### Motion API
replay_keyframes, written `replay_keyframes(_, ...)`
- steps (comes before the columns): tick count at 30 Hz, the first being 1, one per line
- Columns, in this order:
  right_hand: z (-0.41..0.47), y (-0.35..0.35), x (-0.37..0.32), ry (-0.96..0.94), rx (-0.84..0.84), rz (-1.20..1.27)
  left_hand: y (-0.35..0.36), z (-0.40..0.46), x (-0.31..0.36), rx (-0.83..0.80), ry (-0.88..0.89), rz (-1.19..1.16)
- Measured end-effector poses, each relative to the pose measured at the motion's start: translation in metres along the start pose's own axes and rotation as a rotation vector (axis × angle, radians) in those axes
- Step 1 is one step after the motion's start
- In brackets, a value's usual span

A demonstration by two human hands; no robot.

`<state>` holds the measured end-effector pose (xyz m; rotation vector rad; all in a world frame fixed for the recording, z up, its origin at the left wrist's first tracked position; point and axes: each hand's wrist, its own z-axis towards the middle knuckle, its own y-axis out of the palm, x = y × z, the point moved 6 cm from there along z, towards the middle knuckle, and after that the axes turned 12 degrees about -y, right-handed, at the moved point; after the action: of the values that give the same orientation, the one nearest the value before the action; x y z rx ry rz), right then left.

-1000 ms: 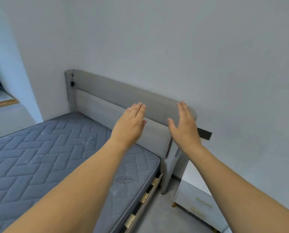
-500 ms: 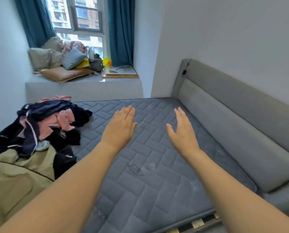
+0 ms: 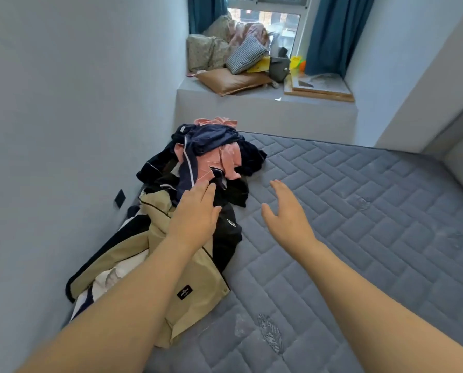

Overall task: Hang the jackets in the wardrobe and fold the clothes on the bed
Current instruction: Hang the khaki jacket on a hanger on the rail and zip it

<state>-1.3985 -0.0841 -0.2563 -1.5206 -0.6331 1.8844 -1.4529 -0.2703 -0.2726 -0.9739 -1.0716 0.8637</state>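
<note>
A heap of clothes lies along the left wall on the bare grey quilted mattress (image 3: 359,238). Nearest me is a beige jacket (image 3: 198,281) with black trim and a small black label. Behind it are black garments (image 3: 233,195), a navy piece with white piping (image 3: 209,142) and pink clothes (image 3: 229,160). My left hand (image 3: 194,212) hovers over the heap, fingers straight, holding nothing. My right hand (image 3: 285,208) is stretched out flat above the mattress, just right of the heap, also holding nothing. No wardrobe is in view.
A raised window ledge (image 3: 265,111) beyond the bed carries cushions (image 3: 233,80), bedding, a checked pillow (image 3: 245,53) and a wooden board (image 3: 322,88). Blue curtains (image 3: 327,33) frame the window. A wall (image 3: 63,130) runs along the bed's left side, with a dark socket (image 3: 120,198).
My view has swung left from the headboard across the bed to the clothes heap. Both hands stay outstretched and open, and the left one is now over the heap.
</note>
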Motion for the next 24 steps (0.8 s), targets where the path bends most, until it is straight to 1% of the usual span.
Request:
replay_keyframes(2, 0.022, 0.048, 0.005, 0.035, -0.043, 0.06, 0.013, 0.011, -0.05, -0.021, -0.13, -0.043)
replay_keyframes(5, 0.049, 0.126, 0.02, 0.155, -0.12, 0.15, 0.045, 0.029, -0.127, -0.095, -0.272, -0.088)
replay_keyframes(6, 0.056, 0.155, 0.028, 0.194, -0.164, 0.159, 0.061, 0.037, -0.155, -0.142, -0.353, -0.129)
replay_keyframes(8, 0.072, 0.219, 0.047, 0.261, -0.277, 0.177, 0.104, 0.056, -0.218, -0.25, -0.569, -0.248)
replay_keyframes(10, 0.08, 0.259, 0.063, 0.33, -0.349, 0.194, 0.142, 0.067, -0.26, -0.364, -0.783, -0.388)
replay_keyframes(12, 0.095, 0.307, 0.088, 0.401, -0.363, 0.206, 0.191, 0.083, -0.299, -0.445, -0.947, -0.511)
replay_keyframes(15, 0.114, 0.363, 0.124, 0.498, -0.36, 0.211, 0.254, 0.112, -0.329, -0.438, -1.084, -0.632)
replay_keyframes(17, 0.122, 0.391, 0.147, 0.538, -0.364, 0.203, 0.287, 0.127, -0.339, -0.406, -1.099, -0.609)
replay_keyframes(19, 0.134, 0.413, 0.165, 0.582, -0.348, 0.207, 0.307, 0.133, -0.345, -0.426, -0.999, -0.453)
replay_keyframes(22, 0.16, 0.435, 0.189, 0.617, -0.267, 0.187, 0.319, 0.115, -0.349, -0.49, -0.676, -0.292)
replay_keyframes(23, 0.169, 0.442, 0.196, 0.624, -0.25, 0.156, 0.316, 0.1, -0.348, -0.555, -0.569, -0.26)
replay_keyframes(24, 0.176, 0.449, 0.202, 0.624, -0.248, 0.094, 0.313, 0.082, -0.346, -0.654, -0.482, -0.232)
